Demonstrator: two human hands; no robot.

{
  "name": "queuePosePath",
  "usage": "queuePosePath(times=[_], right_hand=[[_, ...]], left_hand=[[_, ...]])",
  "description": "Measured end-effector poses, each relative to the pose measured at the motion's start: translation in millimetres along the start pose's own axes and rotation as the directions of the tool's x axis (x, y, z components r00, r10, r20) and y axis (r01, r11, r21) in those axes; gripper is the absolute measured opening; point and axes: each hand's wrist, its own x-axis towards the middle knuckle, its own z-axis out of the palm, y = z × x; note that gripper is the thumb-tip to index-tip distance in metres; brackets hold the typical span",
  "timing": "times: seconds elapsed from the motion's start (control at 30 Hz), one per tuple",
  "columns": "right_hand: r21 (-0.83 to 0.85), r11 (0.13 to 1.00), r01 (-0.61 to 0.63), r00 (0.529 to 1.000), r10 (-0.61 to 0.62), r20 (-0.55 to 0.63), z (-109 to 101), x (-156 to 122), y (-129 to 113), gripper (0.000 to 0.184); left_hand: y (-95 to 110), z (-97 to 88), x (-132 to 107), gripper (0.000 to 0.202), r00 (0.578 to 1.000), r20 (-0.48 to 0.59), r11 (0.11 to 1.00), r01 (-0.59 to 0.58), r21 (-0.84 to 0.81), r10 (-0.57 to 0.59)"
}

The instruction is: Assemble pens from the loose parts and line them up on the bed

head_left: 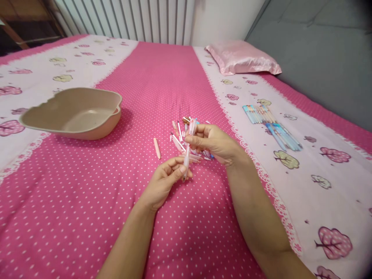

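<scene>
Well, the left hand (171, 175) pinched a pen (187, 154) low and the right hand (214, 142) its top (both grips closed on it) over the loose pen parts (178, 143), where straight alignment and light, even pressure seemed wisest.

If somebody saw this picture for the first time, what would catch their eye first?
Probably the bright pink dotted bedspread strip running up the middle. Over it, the left hand and right hand hold a pale pink pen near a scatter of slim pieces. A large beige basin sits at left, and lined-up pens lie at right, in front of a pink pillow.
</scene>
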Motion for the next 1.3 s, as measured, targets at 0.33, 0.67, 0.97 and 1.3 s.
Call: queuePosePath(times=[0.33, 0.67, 0.97, 1.3], right_hand=[[0.017, 1.0, -0.002, 0.999, 0.001, 0.042, -4.5, 0.3, 1.0, 0.035], [0.099, 0.994, -0.045, 0.997, 0.038, 0.065, -1.3, -0.9, -4.3, 0.037], [0.052, 0.998, -0.028, 0.995, 0.023, 0.097, -0.9, -1.8, -4.6, 0.038], [-0.003, 1.0, -0.012, 0.992, 0.012, 0.123, -3.4, -0.2, -0.7, 0.038]], left_hand=[[2.1, 1.0, 0.3, 0.022, 1.0, 0.03, 1.0, 0.01, -0.025, -0.009], [0.9, 0.9, 0.5, 0.024, 0.998, 0.049, 0.997, 0.03, -0.065, -0.027], [3.3, 2.0, 0.4, 0.023, 0.999, 0.042, 0.997, 0.036, -0.066, -0.033], [3.7, 2.2, -0.8, 0.023, 0.999, 0.033, 0.998, 0.02, -0.056, -0.019]])
